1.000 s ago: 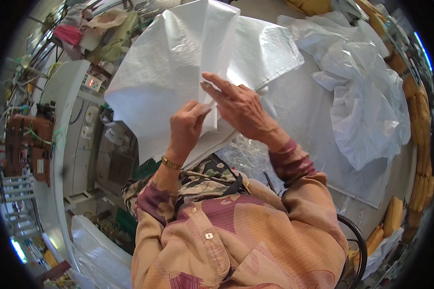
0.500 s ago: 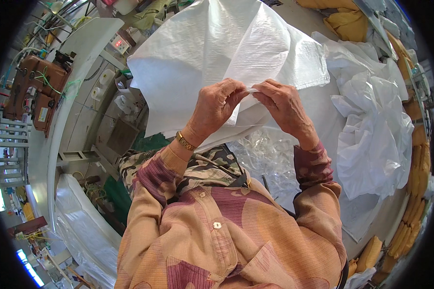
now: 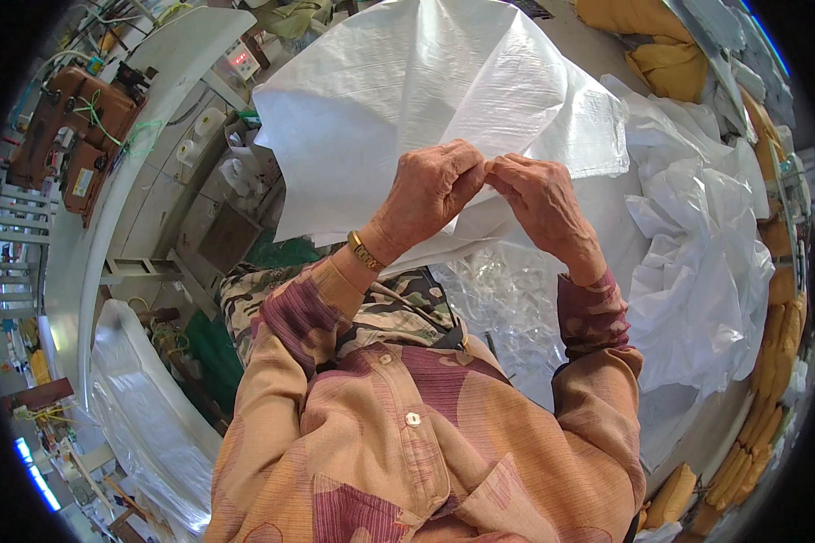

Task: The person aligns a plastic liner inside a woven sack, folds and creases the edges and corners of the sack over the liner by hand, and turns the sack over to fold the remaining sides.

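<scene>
A large white woven plastic sheet (image 3: pixel 353 118) spreads out before me, creased down its middle, its near part hanging over my lap. My left hand (image 3: pixel 433 188), with a gold watch at the wrist, is closed in a pinch on the sheet's near edge. Right beside it my right hand (image 3: pixel 545 201) pinches the same edge, fingertips meeting those of the left. The bit of edge between the fingers is mostly hidden by them.
Crumpled white sheeting (image 3: pixel 688 253) lies to the right, with clear crinkled plastic (image 3: pixel 507 294) by my lap. On the left stand a pale curved table (image 3: pixel 122 181) and a brown sewing machine (image 3: pixel 86 136). Yellow bundles (image 3: pixel 774 353) line the far right.
Both hands have shifted slightly right, and their fingertips have drawn closer together on the sheet's edge. The whole view has also shifted a little.
</scene>
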`<action>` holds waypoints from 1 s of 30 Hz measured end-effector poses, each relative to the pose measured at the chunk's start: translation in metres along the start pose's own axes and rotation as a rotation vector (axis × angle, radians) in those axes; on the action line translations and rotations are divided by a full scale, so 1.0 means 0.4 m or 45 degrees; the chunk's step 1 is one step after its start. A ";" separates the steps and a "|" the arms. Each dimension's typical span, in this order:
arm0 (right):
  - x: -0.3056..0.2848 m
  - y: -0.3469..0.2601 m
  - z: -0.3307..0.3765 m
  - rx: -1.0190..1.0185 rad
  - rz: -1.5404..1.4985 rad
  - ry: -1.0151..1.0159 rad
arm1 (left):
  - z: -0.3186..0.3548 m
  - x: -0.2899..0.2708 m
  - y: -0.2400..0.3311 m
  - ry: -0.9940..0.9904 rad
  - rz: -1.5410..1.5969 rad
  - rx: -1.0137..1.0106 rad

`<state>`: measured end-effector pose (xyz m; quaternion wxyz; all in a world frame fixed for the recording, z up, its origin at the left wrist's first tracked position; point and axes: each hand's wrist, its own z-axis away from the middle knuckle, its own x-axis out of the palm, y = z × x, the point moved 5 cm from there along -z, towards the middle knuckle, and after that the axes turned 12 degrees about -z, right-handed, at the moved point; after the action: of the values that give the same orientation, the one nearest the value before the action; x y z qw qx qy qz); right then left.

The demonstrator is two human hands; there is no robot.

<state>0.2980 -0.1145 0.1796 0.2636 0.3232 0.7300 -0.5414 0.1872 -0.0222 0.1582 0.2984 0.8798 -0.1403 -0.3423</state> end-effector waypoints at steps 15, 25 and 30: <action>-0.372 0.486 0.083 0.218 -0.951 1.193 | 0.341 -0.173 -0.348 -0.268 -1.039 -0.434; -0.540 0.978 0.380 0.495 -1.076 1.590 | 0.808 -0.580 -0.438 -0.452 -1.672 -0.767; -0.649 1.174 0.473 0.590 -1.100 1.532 | 1.188 -0.918 -0.427 -0.774 -1.947 -1.311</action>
<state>0.8294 -0.2486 0.0273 -0.4868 0.2952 0.6770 -0.4664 -0.3981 0.0731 -0.0368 0.2948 0.3691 0.5654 -0.6761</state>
